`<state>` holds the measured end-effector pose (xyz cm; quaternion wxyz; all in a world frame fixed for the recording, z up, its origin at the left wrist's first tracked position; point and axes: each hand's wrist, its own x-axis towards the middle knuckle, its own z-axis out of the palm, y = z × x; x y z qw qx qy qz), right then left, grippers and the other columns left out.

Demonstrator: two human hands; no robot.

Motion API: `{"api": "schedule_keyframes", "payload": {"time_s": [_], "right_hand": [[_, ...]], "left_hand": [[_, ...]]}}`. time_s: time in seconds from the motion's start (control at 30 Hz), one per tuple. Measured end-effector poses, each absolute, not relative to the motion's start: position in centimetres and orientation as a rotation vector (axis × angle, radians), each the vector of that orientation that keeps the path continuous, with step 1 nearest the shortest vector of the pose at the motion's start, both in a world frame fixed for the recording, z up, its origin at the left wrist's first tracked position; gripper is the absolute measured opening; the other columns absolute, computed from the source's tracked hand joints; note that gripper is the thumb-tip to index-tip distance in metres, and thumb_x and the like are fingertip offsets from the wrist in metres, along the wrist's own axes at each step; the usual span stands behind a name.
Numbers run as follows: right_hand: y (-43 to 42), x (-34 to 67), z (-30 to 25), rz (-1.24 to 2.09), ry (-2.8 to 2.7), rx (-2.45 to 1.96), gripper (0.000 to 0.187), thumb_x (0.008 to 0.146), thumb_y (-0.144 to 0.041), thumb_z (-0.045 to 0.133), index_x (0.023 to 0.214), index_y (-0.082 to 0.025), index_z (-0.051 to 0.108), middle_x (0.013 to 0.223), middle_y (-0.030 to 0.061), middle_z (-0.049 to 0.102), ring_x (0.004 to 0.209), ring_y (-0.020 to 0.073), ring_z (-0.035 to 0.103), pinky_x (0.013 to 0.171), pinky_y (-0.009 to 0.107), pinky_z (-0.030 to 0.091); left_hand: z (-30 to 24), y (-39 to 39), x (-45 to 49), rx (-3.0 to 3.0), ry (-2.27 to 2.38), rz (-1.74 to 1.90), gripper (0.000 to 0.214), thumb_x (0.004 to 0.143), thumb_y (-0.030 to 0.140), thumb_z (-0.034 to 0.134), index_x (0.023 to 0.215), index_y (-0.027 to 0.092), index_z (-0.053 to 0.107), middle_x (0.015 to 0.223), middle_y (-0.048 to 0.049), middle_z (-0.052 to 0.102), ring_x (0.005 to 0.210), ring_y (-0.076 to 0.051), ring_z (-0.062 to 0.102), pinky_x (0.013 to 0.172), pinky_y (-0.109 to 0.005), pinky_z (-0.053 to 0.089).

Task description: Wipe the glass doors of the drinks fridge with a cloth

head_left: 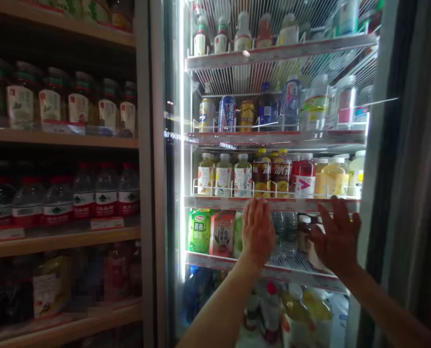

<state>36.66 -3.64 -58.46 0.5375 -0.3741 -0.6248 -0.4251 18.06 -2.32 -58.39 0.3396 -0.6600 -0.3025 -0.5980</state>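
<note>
Glass door (174,145) of a drinks fridge (277,137) is right by the left hand (258,232) and the right hand (337,237). Both hands are open and apart, with nothing held. Green juice cartons (199,231) sit behind the glass. Wood shelves (61,244) with water bottles (107,195) stand to the left.

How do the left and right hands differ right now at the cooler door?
The left hand has its fingers held close together; the right hand has them spread wide. The left hand is nearer the middle of the glass cooler door, the right hand nearer its right edge. Both are open, empty, and level with one shelf edge.
</note>
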Motion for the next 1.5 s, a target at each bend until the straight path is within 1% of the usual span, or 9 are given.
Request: {"api": "schedule_keyframes", "payload": {"time_s": [0.1,0.2,0.3,0.53,0.73,0.93,1.13,1.33,1.5], "right_hand": [[-2.9,36.8,-58.3,-0.981,-1.505,-0.927,0.052,0.088,-0.029,0.044,0.14,-0.024,0.035,0.15,0.0094,0.029,0.137,0.0293,0.028,0.111,0.055,0.014],[-2.5,36.4,-58.9,-0.97,-1.499,-0.924,0.048,0.088,-0.029,0.045,0.136,-0.022,0.041,0.147,0.0104,0.034,0.136,0.0283,0.03,0.111,0.053,0.015],[-2.4,36.2,-59.2,-0.954,-1.472,-0.93,0.049,0.087,-0.029,0.046,0.135,-0.023,0.042,0.146,0.0108,0.035,0.136,0.0289,0.03,0.111,0.053,0.014],[-2.5,36.4,-59.2,-0.906,-1.458,-0.901,0.057,0.087,-0.032,0.047,0.14,-0.039,0.03,0.148,0.0018,0.033,0.135,0.0275,0.031,0.112,0.051,0.014],[-2.2,36.3,-59.3,-0.913,-1.439,-0.887,0.059,0.086,-0.034,0.047,0.141,-0.039,0.027,0.148,0.0014,0.033,0.135,0.0285,0.032,0.112,0.053,0.015],[-2.4,36.4,-59.2,-0.908,-1.457,-0.895,0.056,0.087,-0.033,0.046,0.14,-0.038,0.03,0.147,0.0021,0.035,0.134,0.0285,0.032,0.111,0.054,0.017],[-2.3,36.2,-59.3,-0.912,-1.435,-0.891,0.055,0.087,-0.033,0.046,0.14,-0.037,0.03,0.147,0.0027,0.034,0.134,0.0283,0.032,0.111,0.054,0.015],[-2.4,36.3,-59.2,-0.876,-1.45,-0.887,0.055,0.087,-0.032,0.046,0.139,-0.04,0.031,0.147,0.0,0.035,0.134,0.0278,0.033,0.111,0.054,0.017],[-2.5,36.2,-59.3,-0.868,-1.435,-0.883,0.059,0.085,-0.029,0.049,0.139,-0.04,0.031,0.147,-0.0009,0.035,0.134,0.0272,0.033,0.112,0.051,0.015]], "left_hand": [[-58.3,-1.5,15.1,-1.703,-0.648,-1.334,0.053,0.08,0.011,0.044,0.133,0.014,0.039,0.137,-0.0111,0.048,0.139,-0.021,0.022,0.11,-0.042,0.033],[-57.5,-1.5,8.4,-1.428,-0.88,-1.496,0.051,0.084,0.015,0.041,0.135,0.022,0.038,0.146,-0.0074,0.035,0.138,-0.02,0.024,0.109,-0.038,0.035],[-56.6,-1.5,5.9,-1.182,-1.073,-1.66,0.05,0.087,0.015,0.037,0.137,0.017,0.035,0.151,-0.0141,0.019,0.14,-0.027,0.016,0.11,-0.049,0.029],[-55.2,-1.1,13.5,-1.648,-0.628,-1.315,0.048,0.087,0.023,0.039,0.134,0.014,0.035,0.141,-0.0111,0.039,0.139,-0.023,0.021,0.109,-0.04,0.035],[-55.6,-1.5,6.8,-1.213,-1.082,-1.678,0.046,0.088,0.022,0.043,0.133,0.017,0.04,0.151,-0.0134,0.019,0.14,-0.026,0.015,0.112,-0.043,0.026],[-56.7,-1.1,11.5,-1.591,-0.733,-1.271,0.051,0.089,0.03,0.039,0.138,0.016,0.035,0.147,-0.0109,0.032,0.14,-0.025,0.019,0.109,-0.04,0.031],[-55.4,-1.1,5.4,-1.22,-1.085,-1.621,0.057,0.09,0.028,0.038,0.143,0.013,0.023,0.153,-0.0164,0.013,0.142,-0.028,0.008,0.113,-0.048,0.019],[-55.5,-1.1,9.6,-1.599,-0.734,-1.237,0.055,0.09,0.031,0.038,0.141,0.016,0.028,0.15,-0.0091,0.026,0.141,-0.023,0.015,0.111,-0.038,0.028],[-56.1,-1.3,2.5,-1.258,-1.112,-1.57,0.057,0.09,0.024,0.039,0.143,0.015,0.022,0.153,-0.0144,0.013,0.142,-0.025,0.008,0.114,-0.046,0.017]]}}
